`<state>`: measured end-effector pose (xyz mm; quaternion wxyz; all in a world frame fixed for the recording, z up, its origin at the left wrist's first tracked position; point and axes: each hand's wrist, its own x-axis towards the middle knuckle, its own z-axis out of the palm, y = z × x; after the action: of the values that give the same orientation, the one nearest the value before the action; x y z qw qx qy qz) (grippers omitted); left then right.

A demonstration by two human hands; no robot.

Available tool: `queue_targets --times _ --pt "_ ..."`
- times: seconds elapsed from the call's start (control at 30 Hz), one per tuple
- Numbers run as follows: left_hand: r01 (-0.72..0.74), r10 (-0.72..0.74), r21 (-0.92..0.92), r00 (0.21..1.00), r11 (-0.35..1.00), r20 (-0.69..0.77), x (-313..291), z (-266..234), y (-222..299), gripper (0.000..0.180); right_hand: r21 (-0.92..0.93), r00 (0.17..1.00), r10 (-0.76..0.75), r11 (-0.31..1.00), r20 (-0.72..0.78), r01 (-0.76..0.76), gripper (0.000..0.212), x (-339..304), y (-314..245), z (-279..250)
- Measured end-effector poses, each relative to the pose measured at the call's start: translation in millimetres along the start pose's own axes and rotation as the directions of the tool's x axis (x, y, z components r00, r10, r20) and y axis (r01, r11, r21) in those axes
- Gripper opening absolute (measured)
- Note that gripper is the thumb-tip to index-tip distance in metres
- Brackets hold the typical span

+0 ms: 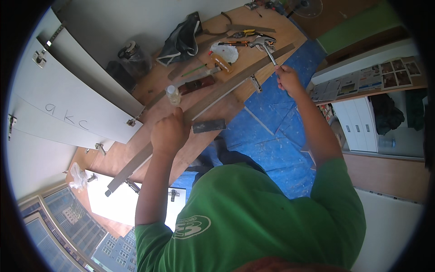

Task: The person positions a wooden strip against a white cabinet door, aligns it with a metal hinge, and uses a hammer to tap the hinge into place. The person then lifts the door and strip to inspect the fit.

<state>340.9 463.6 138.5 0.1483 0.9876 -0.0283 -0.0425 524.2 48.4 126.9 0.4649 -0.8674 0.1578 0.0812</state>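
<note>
My right hand (pixel 289 80) is closed around the handle of a claw hammer (pixel 271 56), whose metal head is raised over the far right part of the workbench. A long grey-brown strip (pixel 240 79) runs diagonally across the bench, with a pale line along its near edge. My left hand (pixel 170 134) is closed on this strip around its middle; the fingertips are largely hidden. Just beyond that hand stands a clear bottle with a white cap (pixel 172 95). A dark rectangular block (pixel 209 126) lies to the right of my left hand, near the bench edge.
An orange bottle (pixel 220 62), a dark red tool (pixel 197 85) and a dark bag (pixel 180 41) lie on the bench (pixel 156 81). White panels with hinges (pixel 72 99) lean at left. Blue sheeting (pixel 263 131) covers the floor. Drawers (pixel 355 124) stand at right.
</note>
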Motion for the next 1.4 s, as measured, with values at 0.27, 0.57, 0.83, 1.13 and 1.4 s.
queue_targets --times 0.27,0.57,0.83,1.13,1.4 --pt "0.008 -0.008 0.006 1.0 1.0 -0.004 -2 6 -2 0.038 -0.246 1.0 0.0 0.969 -0.019 -0.005 0.053 -2 -20 12" --pt "0.013 -0.013 -0.006 1.0 1.0 -0.011 -5 14 1 0.038 -0.346 0.994 0.039 0.938 0.099 -0.002 0.055 -54 -41 35" --pt "-0.011 0.009 -0.03 0.998 0.999 -0.065 -12 16 7 0.041 -0.416 0.943 -0.196 0.86 0.268 0.297 0.055 -129 -41 87" --pt "0.025 -0.026 -0.024 0.998 0.999 -0.057 -12 11 4 0.041 -0.447 0.874 -0.194 0.797 0.446 0.405 0.056 -170 -62 106" --pt "0.007 -0.009 -0.025 0.997 1.0 -0.079 -17 18 6 0.04 -0.532 0.981 -0.109 0.827 0.163 0.18 0.057 -69 -35 36"
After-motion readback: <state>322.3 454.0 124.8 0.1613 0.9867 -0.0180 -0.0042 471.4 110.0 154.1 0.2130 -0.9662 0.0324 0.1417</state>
